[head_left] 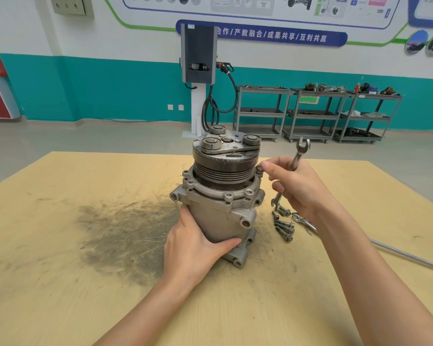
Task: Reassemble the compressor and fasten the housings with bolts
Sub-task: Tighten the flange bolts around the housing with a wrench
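While the compressor [220, 196] stands upright mid-worktop [60, 221], steadied by the left hand [195, 243] wrapped round its body, tipping is risked. A spanner [298, 158] is clutched in the right hand [300, 188], fingertips at a flange bolt [259, 170]; cross-threading is likely. Loose bolts [284, 227] could be knocked off.

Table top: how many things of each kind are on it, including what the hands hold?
Compressor: 1, gripped by the left hand
Wrench: 1, in the right hand
Metal tool partly under the right arm: 1
Loose bolts: about 6, overlapping
Bolt at the flange: 1
Total: about 10
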